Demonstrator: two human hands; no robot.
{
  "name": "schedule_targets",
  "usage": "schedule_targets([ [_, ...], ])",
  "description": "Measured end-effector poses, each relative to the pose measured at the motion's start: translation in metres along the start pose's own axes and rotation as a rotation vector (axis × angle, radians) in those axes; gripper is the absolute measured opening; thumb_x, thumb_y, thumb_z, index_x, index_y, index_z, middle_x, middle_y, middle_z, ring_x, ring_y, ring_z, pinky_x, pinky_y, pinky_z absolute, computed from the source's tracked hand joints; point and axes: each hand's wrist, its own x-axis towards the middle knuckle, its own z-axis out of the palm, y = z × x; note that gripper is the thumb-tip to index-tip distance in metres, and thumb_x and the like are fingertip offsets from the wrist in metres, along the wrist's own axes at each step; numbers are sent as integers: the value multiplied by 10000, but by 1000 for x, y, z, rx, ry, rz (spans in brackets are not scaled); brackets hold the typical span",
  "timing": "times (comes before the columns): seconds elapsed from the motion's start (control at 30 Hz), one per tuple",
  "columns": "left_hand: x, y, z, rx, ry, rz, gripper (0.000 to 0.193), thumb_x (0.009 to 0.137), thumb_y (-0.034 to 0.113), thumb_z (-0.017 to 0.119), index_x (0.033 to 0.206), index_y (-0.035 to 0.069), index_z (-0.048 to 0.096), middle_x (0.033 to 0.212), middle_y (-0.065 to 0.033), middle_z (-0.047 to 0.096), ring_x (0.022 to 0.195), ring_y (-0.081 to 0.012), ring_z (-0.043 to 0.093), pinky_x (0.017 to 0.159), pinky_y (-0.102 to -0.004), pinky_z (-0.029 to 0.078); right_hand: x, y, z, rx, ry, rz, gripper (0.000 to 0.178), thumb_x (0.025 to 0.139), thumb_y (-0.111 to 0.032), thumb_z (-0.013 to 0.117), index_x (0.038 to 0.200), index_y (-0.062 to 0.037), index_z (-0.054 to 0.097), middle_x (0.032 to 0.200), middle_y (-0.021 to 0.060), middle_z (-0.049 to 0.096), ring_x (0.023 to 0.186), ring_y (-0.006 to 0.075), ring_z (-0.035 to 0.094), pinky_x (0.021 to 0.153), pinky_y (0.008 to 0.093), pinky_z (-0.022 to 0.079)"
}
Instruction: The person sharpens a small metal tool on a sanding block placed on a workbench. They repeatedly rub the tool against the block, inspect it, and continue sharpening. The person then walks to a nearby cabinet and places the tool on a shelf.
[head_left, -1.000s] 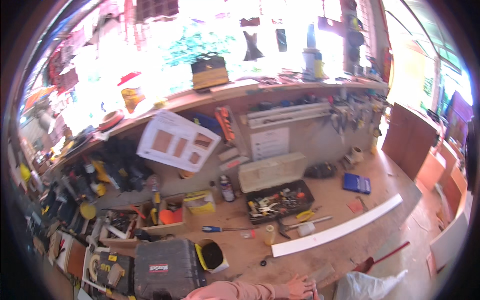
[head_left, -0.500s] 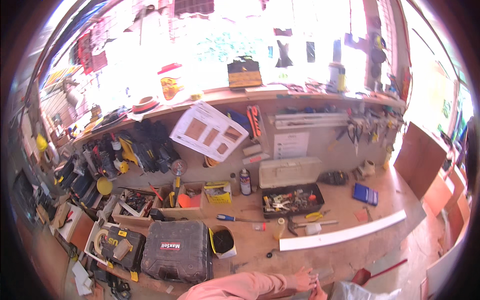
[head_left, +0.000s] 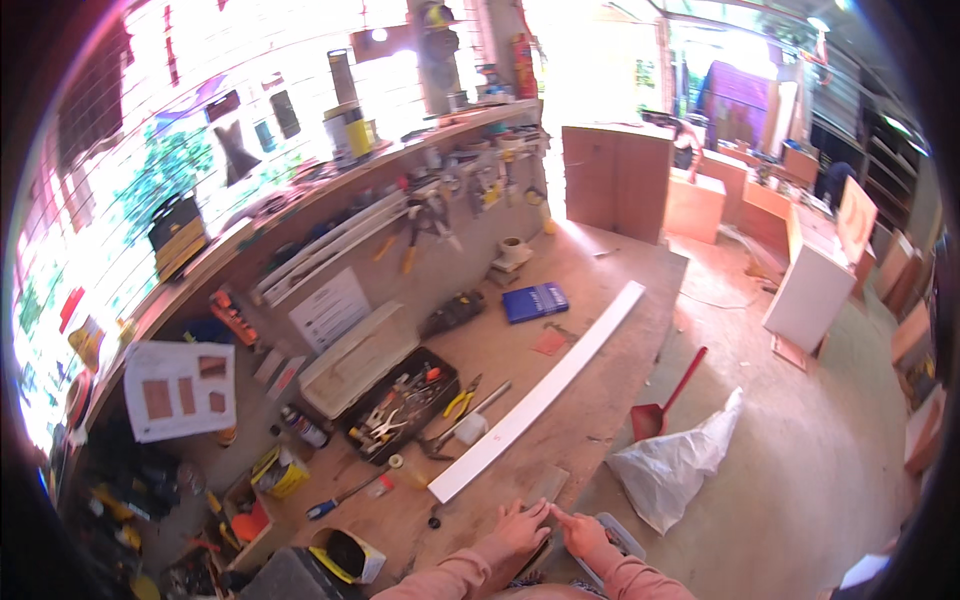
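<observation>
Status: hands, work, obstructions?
Left hand and right hand close together, grip unclear. Flat piece just beyond left hand. White strip farther out, apparently clear of both hands.

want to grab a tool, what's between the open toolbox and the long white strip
The head view shows yellow-handled pliers, a hammer and a small white object between the open toolbox and the long white strip.
</observation>
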Motion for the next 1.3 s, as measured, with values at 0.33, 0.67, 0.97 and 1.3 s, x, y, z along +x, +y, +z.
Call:
schedule_targets([
  [0.33, 23, 13, -30, 56, 140, -3, 637, 1077, 410, 568, 1664, 181, 471, 1784, -11, 360, 1524, -522, 384, 1209, -782, 297, 29, 13, -4, 59, 104, 10, 638, 1025, -158, 576, 1636, -325, 502, 982, 246, 749, 860, 497, 714, 759, 617, 580],
  [0.67, 12, 14, -10, -37, 155, 6, 714, 1020, 409, 655, 1666, 170, 463, 1793, 0, 354, 1388, -520, 466, 1121, -800, 345, 17, 7, -2, -47, 1, 158, 547, 1062, -220, 589, 1581, -390, 555, 997, 155, 742, 906, 431, 751, 775, 570, 612],
  [0.97, 26, 18, -26, -53, 125, -3, 915, 869, 524, 714, 1672, 159, 471, 1775, -18, 392, 1365, -449, 481, 1124, -675, 389, 30, 5, -4, -78, 3, 206, 535, 1058, -212, 592, 1571, -364, 584, 944, 173, 738, 870, 422, 742, 773, 555, 596],
  [1.3, 16, 17, -16, -102, 125, 14, 1116, 745, 641, 757, 1682, 120, 451, 1789, -69, 365, 1403, -487, 447, 1136, -650, 410, 23, 3, -6, -59, -7, 182, 488, 1051, -211, 625, 1523, -328, 655, 888, 171, 729, 856, 437, 736, 754, 558, 577],
])
